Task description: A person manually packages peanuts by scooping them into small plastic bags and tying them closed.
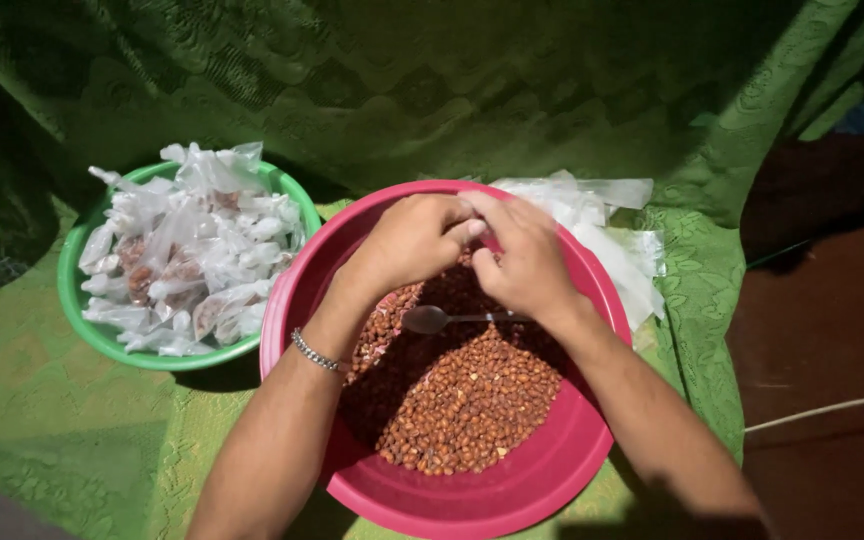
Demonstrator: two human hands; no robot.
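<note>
Both hands are pinching something small, hidden between the fingertips – left hand (414, 240) and right hand (524, 262) are meeting just above the peanuts (467, 400) in the pink basin (552, 470). A spoon (432, 319) is lying beneath them; filled packets are waiting in the green bowl (77, 300), left.

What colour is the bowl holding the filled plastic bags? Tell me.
Green bowl, seen best in the head view.

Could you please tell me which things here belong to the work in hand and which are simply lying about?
In use:
left hand and right hand, together over the pink basin
peanuts
metal spoon, lying on the peanuts
stack of empty clear bags
green bowl of filled packets

Lying about:
green cloth
white cord
</note>
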